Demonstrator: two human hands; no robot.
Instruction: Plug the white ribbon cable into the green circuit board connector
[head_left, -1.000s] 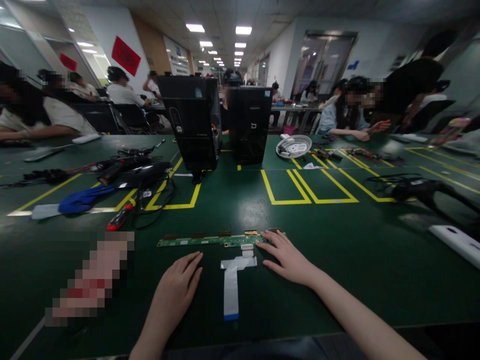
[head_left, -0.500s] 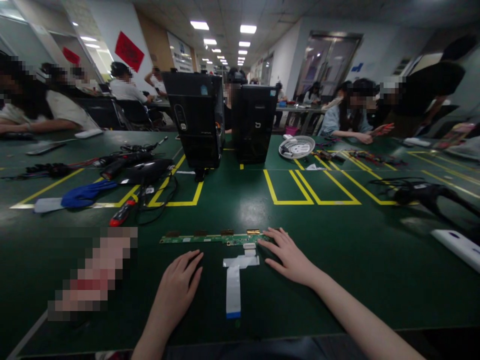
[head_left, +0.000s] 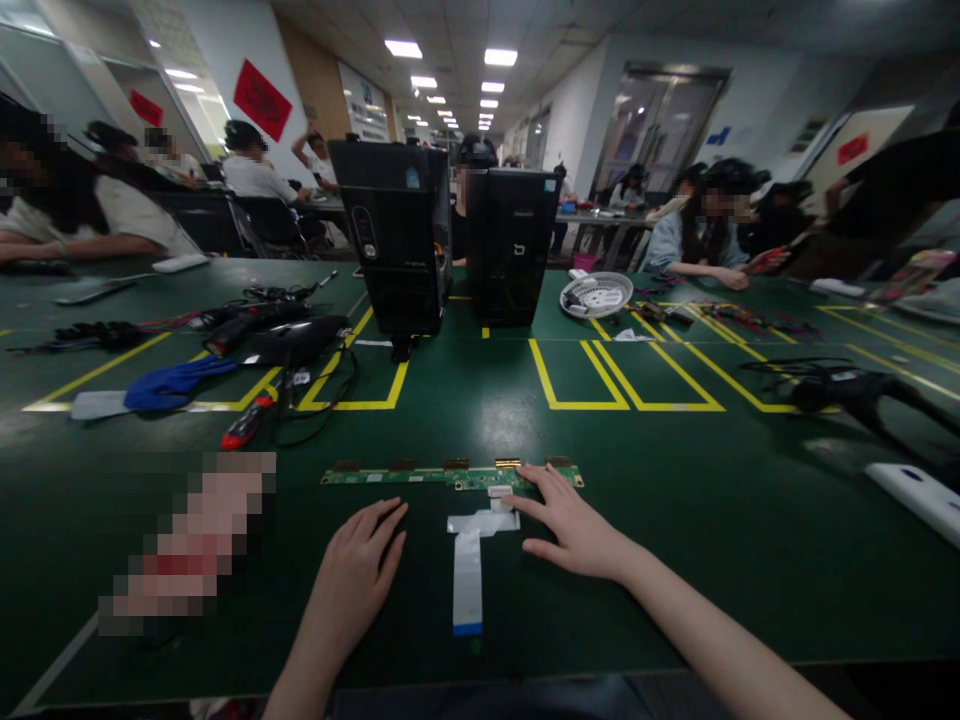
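Observation:
A long, narrow green circuit board [head_left: 405, 478] lies across the table in front of me, with brown-gold tabs along its far edge. From its near-side connector runs a white flat ribbon cable [head_left: 467, 580], folded sideways and then toward me, ending in a blue tip. My right hand [head_left: 566, 520] is open, its fingers spread over the board's right part and one fingertip at the cable's connector end. To the left of the cable, my left hand [head_left: 360, 560] rests open on the table, fingers slightly curved, touching neither board nor cable.
Two black computer towers [head_left: 390, 240] stand farther back. A red-and-black screwdriver [head_left: 247, 424], a blue glove [head_left: 176, 384] and black cables lie to the left. On the right are a white basket [head_left: 596, 294], a black cable bundle [head_left: 847, 385] and a white panel [head_left: 915, 498]. Other people sit around.
My right hand has shifted slightly left along the board, uncovering its right end, and a finger has come to the cable's connector. My left hand has stayed put.

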